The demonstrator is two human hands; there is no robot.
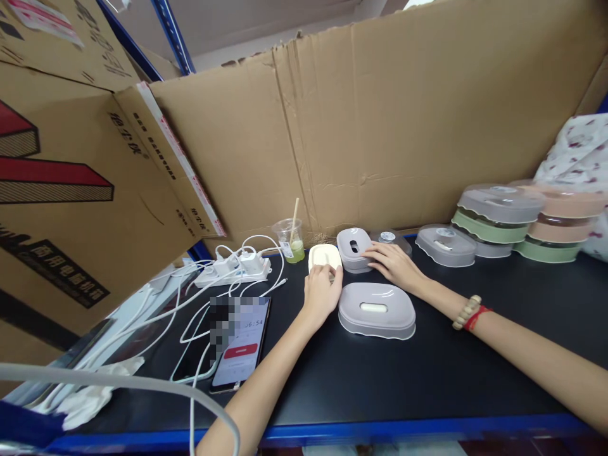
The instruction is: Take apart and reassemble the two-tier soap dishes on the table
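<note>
My left hand (323, 288) rests on the near edge of a small cream case (325, 254), its fingers curled over it. Beside that, a grey case with a dark oval slot (354, 248) stands tilted to face me, and my right hand (394, 263) touches its right side with fingers spread. Just below both hands, a grey oval lid with a pale slot (377, 310) lies on the black table. Behind my right hand is a clear lid with a round white label (387, 237), partly hidden by the fingers.
Grey oval case (445, 246) and stacks of grey, green (491, 226) and peach cases (565, 201) stand right. Left are a drink cup (295, 248), a power strip (232, 273) with tangled white cables, and two phones, one lit (242, 348). Cardboard (380, 126) walls the back.
</note>
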